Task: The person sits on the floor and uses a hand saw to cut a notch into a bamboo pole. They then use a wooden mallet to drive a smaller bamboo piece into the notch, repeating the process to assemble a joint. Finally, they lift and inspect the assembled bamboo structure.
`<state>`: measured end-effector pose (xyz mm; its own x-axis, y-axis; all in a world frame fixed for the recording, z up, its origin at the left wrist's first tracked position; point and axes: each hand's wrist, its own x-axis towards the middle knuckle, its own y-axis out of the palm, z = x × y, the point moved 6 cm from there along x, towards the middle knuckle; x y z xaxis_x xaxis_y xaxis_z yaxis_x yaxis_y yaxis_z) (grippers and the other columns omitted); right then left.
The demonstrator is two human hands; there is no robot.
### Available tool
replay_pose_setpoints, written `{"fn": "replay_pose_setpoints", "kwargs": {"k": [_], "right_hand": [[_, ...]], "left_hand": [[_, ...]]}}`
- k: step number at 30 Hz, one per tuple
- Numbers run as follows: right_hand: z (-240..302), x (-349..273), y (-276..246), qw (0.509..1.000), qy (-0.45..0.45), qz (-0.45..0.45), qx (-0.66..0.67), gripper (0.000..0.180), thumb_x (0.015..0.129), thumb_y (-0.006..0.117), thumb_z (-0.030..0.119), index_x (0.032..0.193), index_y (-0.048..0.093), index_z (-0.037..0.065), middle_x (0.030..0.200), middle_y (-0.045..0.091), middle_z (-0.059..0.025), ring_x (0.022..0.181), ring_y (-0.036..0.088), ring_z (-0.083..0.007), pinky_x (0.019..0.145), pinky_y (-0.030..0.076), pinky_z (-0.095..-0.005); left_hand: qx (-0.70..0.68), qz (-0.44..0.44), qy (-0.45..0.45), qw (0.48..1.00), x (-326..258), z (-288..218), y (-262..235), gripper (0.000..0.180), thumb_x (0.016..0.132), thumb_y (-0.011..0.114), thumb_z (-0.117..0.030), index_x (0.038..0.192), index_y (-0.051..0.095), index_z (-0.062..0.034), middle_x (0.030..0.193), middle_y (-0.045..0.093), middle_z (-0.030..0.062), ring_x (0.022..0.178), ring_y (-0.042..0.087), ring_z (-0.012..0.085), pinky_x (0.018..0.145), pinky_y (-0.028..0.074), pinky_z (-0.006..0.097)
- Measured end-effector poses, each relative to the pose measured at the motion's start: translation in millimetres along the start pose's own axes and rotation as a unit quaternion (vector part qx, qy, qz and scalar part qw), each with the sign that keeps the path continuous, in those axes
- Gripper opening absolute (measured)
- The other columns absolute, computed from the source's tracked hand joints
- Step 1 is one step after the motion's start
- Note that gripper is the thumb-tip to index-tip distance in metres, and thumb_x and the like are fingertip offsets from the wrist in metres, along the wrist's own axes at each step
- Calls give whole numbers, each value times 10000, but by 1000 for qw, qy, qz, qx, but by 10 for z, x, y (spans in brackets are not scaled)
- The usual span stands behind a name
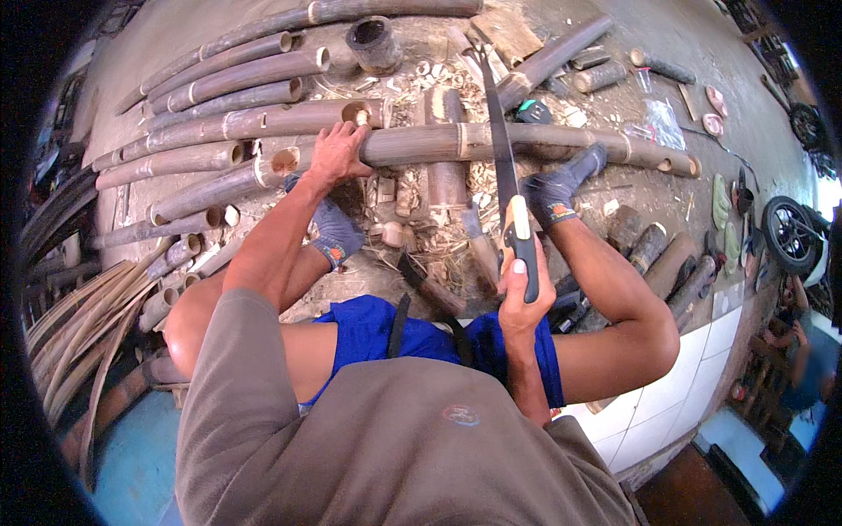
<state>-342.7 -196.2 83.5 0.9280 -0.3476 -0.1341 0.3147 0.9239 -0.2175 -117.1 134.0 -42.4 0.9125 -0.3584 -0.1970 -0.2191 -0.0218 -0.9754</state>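
A long brown bamboo pole point(408, 146) lies crosswise in front of me, resting over a short thick bamboo log point(447, 186). My left hand point(338, 151) is closed over the pole's top, left of the middle, its fingertips near the open end of a neighbouring pole point(289, 117). Held in my right hand point(526, 294) is a handsaw point(503, 153) with a dark blade and a black and pale-orange handle. Its blade points away from me and passes over the pole; whether the teeth touch it I cannot tell. My socked feet flank the log, the right one against the pole.
Several bamboo poles point(241, 83) lie at the left, with split strips point(88, 307) nearer. Shavings cover the middle floor. A hollow bamboo stub point(374, 46), a tape measure point(531, 111) and a clear plastic bag point(665, 124) lie beyond. A motorbike wheel point(789, 234) and another person point(807, 359) are far right.
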Motion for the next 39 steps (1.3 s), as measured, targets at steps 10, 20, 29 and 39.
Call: {"fn": "replay_pose_setpoints", "kwargs": {"k": [10, 20, 29, 39], "right_hand": [[-220, 42, 42, 992, -103, -19, -65, 521, 1022, 545, 254, 1409, 539, -95, 765, 616, -26, 573, 513, -73, 530, 425, -237], [-342, 21, 88, 994, -87, -8, -67, 537, 1012, 560, 273, 1404, 546, -94, 875, 668, -59, 591, 526, -69, 534, 436, -238], [-333, -17, 150, 995, -51, 5, -81, 519, 988, 591, 209, 1401, 544, -102, 1177, 711, -185, 976, 693, -198, 877, 551, -324], [-255, -55, 218, 982, -127, 32, -138, 535, 949, 664, 209, 1374, 563, -101, 1170, 704, -294, 1032, 744, -357, 863, 586, -396]], "left_hand": [[-77, -10, 53, 996, 661, -1243, 35, 847, 647, 891, -529, 1313, 586, -105, 1252, 588, 162, 1265, 548, 349, 1056, 429, 552], [-120, 45, 41, 991, 725, -1138, -30, 885, 774, 652, -771, 1347, 593, -99, 1087, 712, 240, 1050, 687, 405, 935, 528, 509], [-143, 85, -14, 986, 894, -1162, 50, 841, 912, 485, -771, 1355, 597, -64, 1055, 738, 236, 1017, 705, 412, 885, 552, 505], [-131, 88, -43, 987, 842, -1014, 118, 930, 881, 496, -806, 1368, 554, -15, 1091, 718, 283, 1059, 697, 422, 908, 547, 524]]}}
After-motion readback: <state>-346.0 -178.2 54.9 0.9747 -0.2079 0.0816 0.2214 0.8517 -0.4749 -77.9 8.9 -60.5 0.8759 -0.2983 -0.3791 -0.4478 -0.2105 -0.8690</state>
